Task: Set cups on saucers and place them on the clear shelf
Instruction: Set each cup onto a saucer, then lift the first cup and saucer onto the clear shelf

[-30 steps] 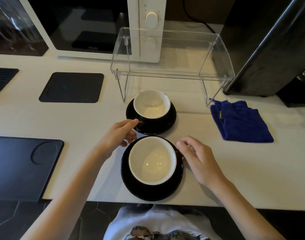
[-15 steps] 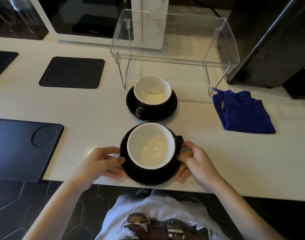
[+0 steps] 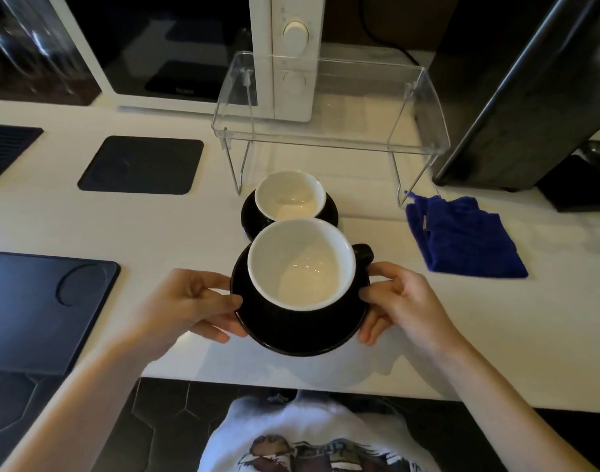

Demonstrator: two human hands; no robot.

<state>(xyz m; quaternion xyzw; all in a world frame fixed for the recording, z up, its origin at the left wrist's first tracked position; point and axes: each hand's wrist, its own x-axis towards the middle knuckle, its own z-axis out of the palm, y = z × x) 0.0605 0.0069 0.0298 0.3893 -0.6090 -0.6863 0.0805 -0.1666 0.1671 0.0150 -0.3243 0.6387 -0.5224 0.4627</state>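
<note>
The near cup (image 3: 301,265), black outside and white inside, sits on its black saucer (image 3: 300,327), which I judge to be lifted clear of the white counter (image 3: 496,318), given the shadow beneath. My left hand (image 3: 189,301) pinches the saucer's left rim; my right hand (image 3: 399,301) grips its right rim, below the cup's handle (image 3: 363,253). Beyond it, the second cup (image 3: 290,195) rests on its own saucer (image 3: 329,209) on the counter, just before the clear shelf (image 3: 329,141). Both pairings are done; the shelf top is bare, so both placements remain. A blue cloth (image 3: 465,241) lies to the right.
</note>
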